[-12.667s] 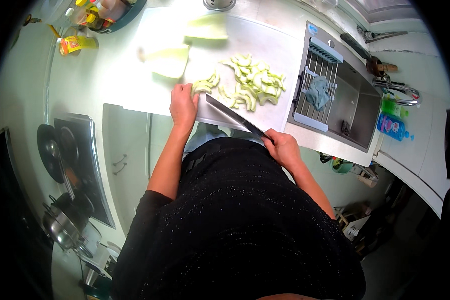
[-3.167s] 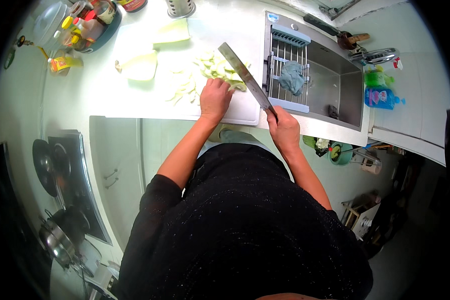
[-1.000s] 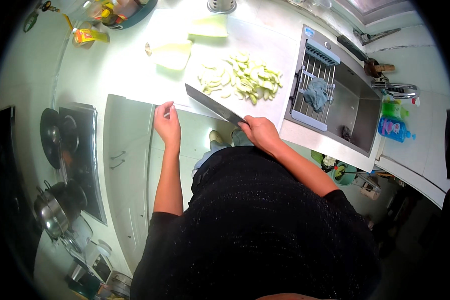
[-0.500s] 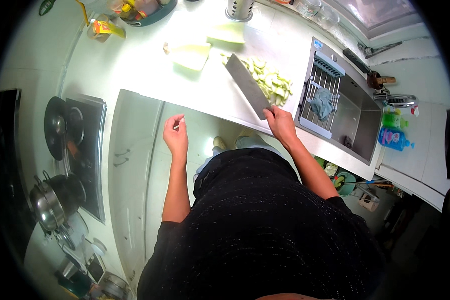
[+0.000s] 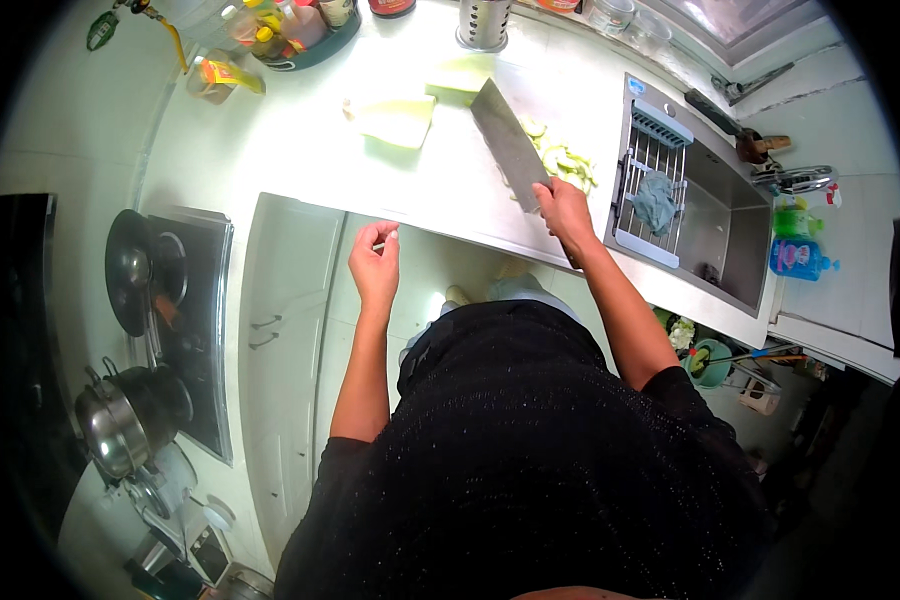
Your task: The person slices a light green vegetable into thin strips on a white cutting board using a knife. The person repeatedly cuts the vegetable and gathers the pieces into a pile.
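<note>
My right hand [image 5: 568, 215] grips the handle of a broad grey cleaver [image 5: 508, 140]. Its blade slants far and left across the white counter, partly covering a pile of pale green gourd slices [image 5: 568, 165]. Whether the blade touches them is hard to tell. Beyond the blade, to the left, lie a large pale gourd piece [image 5: 402, 122] and another gourd piece [image 5: 460, 73]. My left hand [image 5: 375, 265] hovers off the counter's front edge, fingers curled and thumb tip close to them. A small whitish spot shows at the fingertips; what it is stays unclear.
To the right is a steel sink [image 5: 735, 235] with a rack [image 5: 650, 235] holding a grey-blue cloth [image 5: 655, 202]. Blue and green bottles stand past it. A perforated steel holder [image 5: 484, 25] and bottles in a tray [image 5: 305, 50] are at the back. Leftward sits a hob [image 5: 205, 340] with a wok [image 5: 128, 265].
My right hand has moved farther over the counter with the cleaver, and the blade now covers more of the slices. My left hand remains curled by the counter edge. The whole view has shifted slightly.
</note>
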{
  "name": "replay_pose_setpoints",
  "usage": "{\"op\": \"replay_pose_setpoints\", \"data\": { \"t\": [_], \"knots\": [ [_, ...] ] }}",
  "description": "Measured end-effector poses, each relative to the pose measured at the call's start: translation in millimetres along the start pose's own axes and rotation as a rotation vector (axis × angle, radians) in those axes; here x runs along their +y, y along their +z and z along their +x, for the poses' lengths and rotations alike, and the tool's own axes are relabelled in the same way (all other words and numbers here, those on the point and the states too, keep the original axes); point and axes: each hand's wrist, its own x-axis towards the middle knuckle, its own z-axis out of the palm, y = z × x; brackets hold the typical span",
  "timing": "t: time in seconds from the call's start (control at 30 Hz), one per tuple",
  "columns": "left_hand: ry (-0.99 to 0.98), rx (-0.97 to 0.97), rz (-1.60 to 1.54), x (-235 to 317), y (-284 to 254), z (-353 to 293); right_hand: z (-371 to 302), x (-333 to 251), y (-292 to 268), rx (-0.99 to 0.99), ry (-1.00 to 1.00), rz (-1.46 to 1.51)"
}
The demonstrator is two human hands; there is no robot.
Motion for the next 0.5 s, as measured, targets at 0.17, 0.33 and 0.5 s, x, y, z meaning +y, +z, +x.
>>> {"op": "replay_pose_setpoints", "data": {
  "t": [0.17, 0.33, 0.5],
  "knots": [
    [-0.021, -0.002, 0.021, 4, -6, 1, -36, -18, -8, -0.038, -0.080, -0.262],
    [0.053, 0.027, 0.111, 7, 2, 26, -53, -10, 9, -0.026, -0.199, -0.373],
    [0.047, 0.044, 0.178, 23, 17, 51, -39, -7, 3, -0.110, -0.250, -0.383]
  ]
}}
